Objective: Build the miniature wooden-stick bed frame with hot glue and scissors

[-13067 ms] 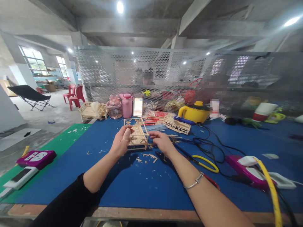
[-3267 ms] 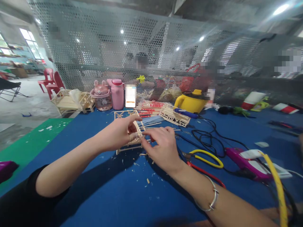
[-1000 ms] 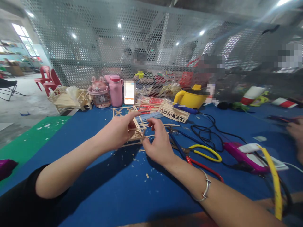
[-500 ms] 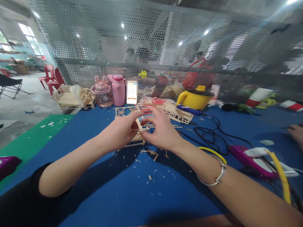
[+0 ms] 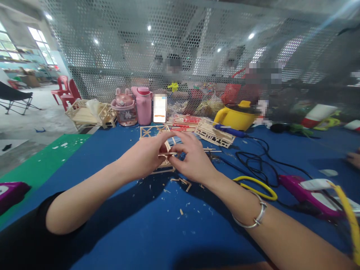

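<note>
A small wooden stick [image 5: 168,153] spans the gap between my hands. My left hand [image 5: 143,154] pinches its left end, the fingertips partly hidden behind the palm. The thumb and curled fingers of my right hand [image 5: 192,159] close around its right end. Below and behind both hands is a wooden stick model frame [image 5: 154,130] with crossed braces, largely covered by them. Bent bits of broken stick [image 5: 184,182] lie just in front of it on the blue table [image 5: 157,232].
Behind stand a pink bottle [image 5: 144,108], a lit phone [image 5: 160,108] and a yellow pot [image 5: 235,117]. A blue-handled tool [image 5: 229,130] rests by another wooden model [image 5: 209,135]. Cords and a purple power strip [image 5: 309,195] lie right. Another person's hand [image 5: 353,157] shows at the right edge.
The view has shifted slightly, so the background things sit a little further right. My right fingers have drawn closer to the stick and my left hand. Both hands stay over the model frame.
</note>
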{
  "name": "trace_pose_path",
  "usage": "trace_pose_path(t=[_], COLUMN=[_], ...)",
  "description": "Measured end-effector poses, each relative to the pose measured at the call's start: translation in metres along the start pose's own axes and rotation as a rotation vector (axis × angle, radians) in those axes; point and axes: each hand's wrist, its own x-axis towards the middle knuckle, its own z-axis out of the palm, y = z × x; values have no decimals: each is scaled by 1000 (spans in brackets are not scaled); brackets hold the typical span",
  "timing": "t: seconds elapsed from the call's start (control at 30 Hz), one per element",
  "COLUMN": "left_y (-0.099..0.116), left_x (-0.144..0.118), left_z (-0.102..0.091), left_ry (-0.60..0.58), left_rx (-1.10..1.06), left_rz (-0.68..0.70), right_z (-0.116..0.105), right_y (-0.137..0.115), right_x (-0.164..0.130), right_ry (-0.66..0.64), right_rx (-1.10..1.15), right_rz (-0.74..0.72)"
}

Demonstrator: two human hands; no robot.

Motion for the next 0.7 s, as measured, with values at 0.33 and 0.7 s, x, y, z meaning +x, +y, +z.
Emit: trace_pose_path(t=[0.33, 0.7], left_y=[0, 2], left_x=[0, -1], left_z=[1, 1], left_ry=[11, 26], left_rx=[59, 46], left_rz=[-56, -35], right_z=[3, 10], right_y=[2, 10], right_x=[-4, -15], right_ry=[-9, -21], right_rx=[117, 505], right_rz=[38, 268])
